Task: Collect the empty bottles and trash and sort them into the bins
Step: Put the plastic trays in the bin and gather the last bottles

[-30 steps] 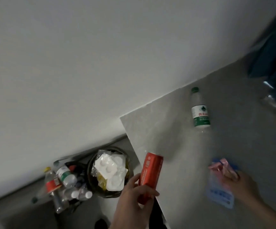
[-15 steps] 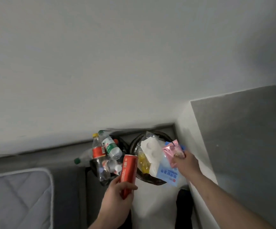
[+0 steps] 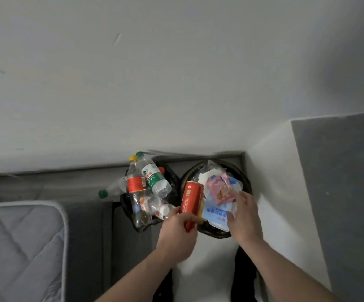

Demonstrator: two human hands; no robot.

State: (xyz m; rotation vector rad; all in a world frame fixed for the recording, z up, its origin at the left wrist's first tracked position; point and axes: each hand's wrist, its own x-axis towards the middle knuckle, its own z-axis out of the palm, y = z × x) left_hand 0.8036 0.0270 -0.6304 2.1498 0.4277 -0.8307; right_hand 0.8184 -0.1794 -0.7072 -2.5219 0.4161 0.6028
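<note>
Empty bottles (image 3: 146, 188) fill the left of two dark bins that stand side by side on the floor against a pale wall (image 3: 176, 73). This bottle bin (image 3: 172, 177), lined with a black bag, is heaped past its rim: a clear bottle with a green and white label leans across a taller one with a red label and yellow cap, and another with a green cap pokes out to the left. The trash bin (image 3: 245, 179) just to its right is round and dark and holds white paper and clear plastic packaging.

The left hand (image 3: 177, 233) grips the lower end of a red can (image 3: 191, 202), fingers and thumb curled around it. The can points up and away, over the gap between the two bins. Half a second ago it was lower and over the bottle bin's near edge; it now sits higher and closer to the trash bin.

The right hand (image 3: 243, 215) reaches over the trash bin. Its fingertips touch a pink wrapper (image 3: 220, 189) and its thumb lies on a blue and white packet (image 3: 217, 212); whether it still pinches them or is letting go cannot be told. Half a second ago it held both at the bin's right rim; both now lie further in, on top of the trash.

A grey quilted mattress (image 3: 20, 247) fills the lower left corner. A grey table top (image 3: 340, 192) runs along the right edge.
</note>
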